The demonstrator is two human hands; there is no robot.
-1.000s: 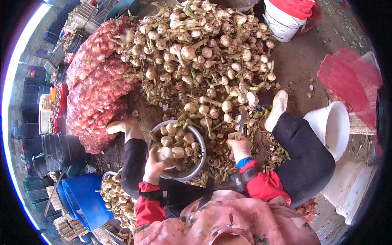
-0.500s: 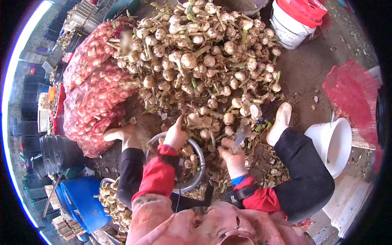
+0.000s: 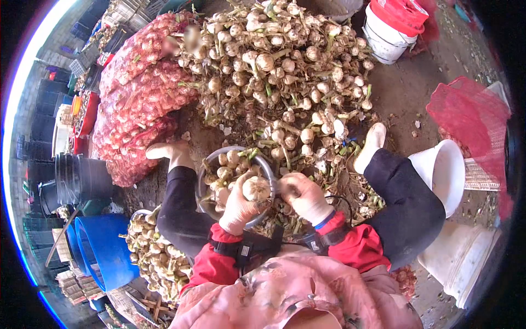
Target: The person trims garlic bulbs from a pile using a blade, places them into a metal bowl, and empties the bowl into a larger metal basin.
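Note:
My left hand (image 3: 240, 207) is closed around a garlic bulb (image 3: 256, 188), held over a grey-rimmed basin (image 3: 204, 204). Several trimmed garlic bulbs lie in the basin between my legs. Just right of the bulb is my right hand (image 3: 308, 198), its fingers curled tightly. It gripped a knife in the earlier frame; now the blade is hidden by the fingers or too blurred to make out. In front of both hands rises a large heap of garlic with stalks (image 3: 285, 71).
Red mesh sacks of garlic (image 3: 142, 98) stand at the left. At the right are a white bucket (image 3: 438, 175) on its side and red netting (image 3: 466, 115). A blue barrel (image 3: 109, 247) and more garlic (image 3: 156, 255) sit at the lower left. Trimmings litter the floor.
My left hand has come back from the heap with a garlic bulb and is now above the basin. My right hand has moved slightly left, close to the bulb. The view has shifted slightly.

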